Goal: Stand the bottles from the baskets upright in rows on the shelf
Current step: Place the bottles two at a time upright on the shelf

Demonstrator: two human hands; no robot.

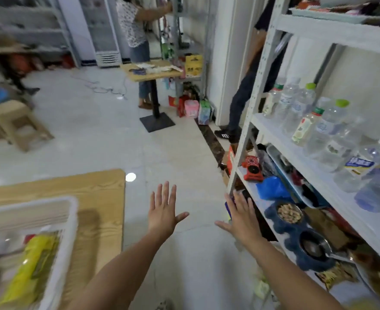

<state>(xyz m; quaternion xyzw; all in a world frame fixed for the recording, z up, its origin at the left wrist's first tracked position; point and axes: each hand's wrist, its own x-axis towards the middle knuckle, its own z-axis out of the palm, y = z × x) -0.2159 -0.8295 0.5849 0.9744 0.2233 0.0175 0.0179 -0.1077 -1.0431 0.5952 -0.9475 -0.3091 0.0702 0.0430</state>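
Left hand point(163, 212): palm down, fingers straight and spread, thumb out to the right. It holds nothing and touches nothing.

Right hand point(244, 218): the same pose, fingers straight and apart, thumb out to the left, nothing in it. Its fingertips lie just beside the front post of the shelf point(280, 139); contact cannot be told.

Both hands hang over the pale tiled floor point(117, 130), apart from each other, between the bench point(99, 198) and the shelf.

On the left, a white basket point(70, 220) sits on the wood-grain bench, its right rim inside the bench's right edge. A yellow packet point(31, 267) lies in it; the rest of the contents are too blurred to name.

On the right, the bottles point(294, 108) stand on the shelf's middle board, starting near its left end and running right, mostly clear plastic.
- One with a green cap and a fruit label point(305, 127) stands upright near the front edge.
- The blue-labelled bottle point(361, 164) and the purple bottle point(379, 191) are at the right end; it is unclear whether they are upright or leaning.

The lower board holds:
- a red gadget point(253, 168) at the left end;
- a blue bag point(272, 187) beside it;
- a dark blue holder with a bowl of kibble point(289, 212) and a steel bowl point(314, 247).

Further off:
- a small pedestal bench point(153, 73) with a person point(133, 23) standing behind it;
- another person's leg point(240, 101) past the shelf post;
- a tan stool point(16, 124) at the far left.
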